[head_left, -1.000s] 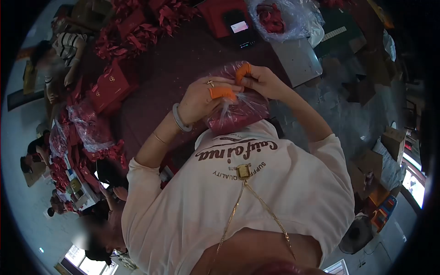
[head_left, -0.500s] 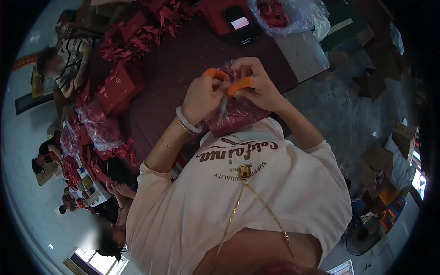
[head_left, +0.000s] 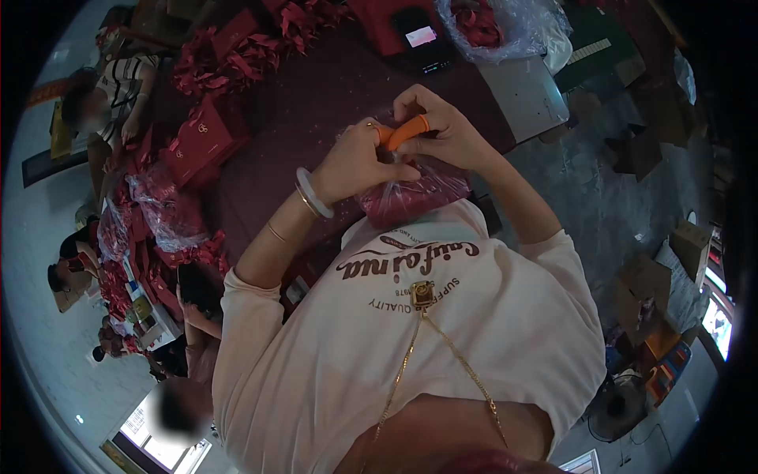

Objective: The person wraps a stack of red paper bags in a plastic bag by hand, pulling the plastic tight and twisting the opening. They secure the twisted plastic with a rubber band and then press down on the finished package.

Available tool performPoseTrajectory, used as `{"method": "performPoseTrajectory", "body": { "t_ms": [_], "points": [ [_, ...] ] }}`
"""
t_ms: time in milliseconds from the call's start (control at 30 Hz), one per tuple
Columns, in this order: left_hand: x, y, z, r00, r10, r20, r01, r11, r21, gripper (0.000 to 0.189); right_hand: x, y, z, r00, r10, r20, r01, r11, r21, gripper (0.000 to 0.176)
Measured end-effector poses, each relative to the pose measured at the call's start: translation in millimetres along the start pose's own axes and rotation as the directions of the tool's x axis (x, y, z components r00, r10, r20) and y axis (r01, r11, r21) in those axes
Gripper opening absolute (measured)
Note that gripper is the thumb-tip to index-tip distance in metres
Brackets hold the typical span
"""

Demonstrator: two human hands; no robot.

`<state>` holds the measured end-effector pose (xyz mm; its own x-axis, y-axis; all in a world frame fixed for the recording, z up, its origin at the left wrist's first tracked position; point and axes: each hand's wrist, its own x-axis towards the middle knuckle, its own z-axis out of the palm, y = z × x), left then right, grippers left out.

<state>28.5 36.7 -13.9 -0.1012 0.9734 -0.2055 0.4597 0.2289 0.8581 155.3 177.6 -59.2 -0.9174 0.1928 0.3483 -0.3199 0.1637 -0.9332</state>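
Observation:
A clear plastic bag with something red inside (head_left: 414, 199) rests against the front of my shirt, by the edge of the dark red table (head_left: 268, 158). My left hand (head_left: 357, 162), with a pale bangle at the wrist, is closed on the gathered top of the bag. Close beside it, my right hand (head_left: 448, 133) has its fingers bent and pinched on the same plastic. Orange covers sit on fingers of both hands, and these fingers nearly touch. The exact grip point is partly hidden behind them.
Red gift bags (head_left: 197, 142), red ribbons (head_left: 225, 67) and plastic-wrapped bundles (head_left: 162, 209) lie at the left. A black device with a lit screen (head_left: 421, 36) and a plastic bag of red items (head_left: 482, 28) stand at the back. Co-workers sit at the far left.
Both hands have drawn closer together around the bag's top, and my left fingers now reach lower over it. The plastic standing up between my hands earlier is now mostly hidden.

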Motion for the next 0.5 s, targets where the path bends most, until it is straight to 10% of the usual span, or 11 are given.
{"method": "performPoseTrajectory", "body": {
  "t_ms": [233,300,400,500],
  "points": [
    [-3,-7,15,0.968,-0.015,-0.252,0.027,0.999,0.044,0.026,-4,-10,-7,0.998,0.047,0.039,-0.039,0.983,-0.180,0.024],
    [-5,-6,11,0.976,-0.010,-0.217,0.020,0.999,0.048,0.024,-7,-21,-17,0.957,0.281,0.071,-0.274,0.795,0.541,0.036],
    [-5,-7,7,0.985,0.026,-0.172,-0.015,0.998,0.068,0.021,-15,-24,-15,0.984,0.179,-0.024,-0.177,0.982,0.059,0.039],
    [-2,-12,3,0.991,0.038,-0.126,-0.029,0.997,0.076,0.022,-24,-16,-5,0.996,-0.058,-0.068,0.014,0.854,-0.520,0.032]
  ]
}}
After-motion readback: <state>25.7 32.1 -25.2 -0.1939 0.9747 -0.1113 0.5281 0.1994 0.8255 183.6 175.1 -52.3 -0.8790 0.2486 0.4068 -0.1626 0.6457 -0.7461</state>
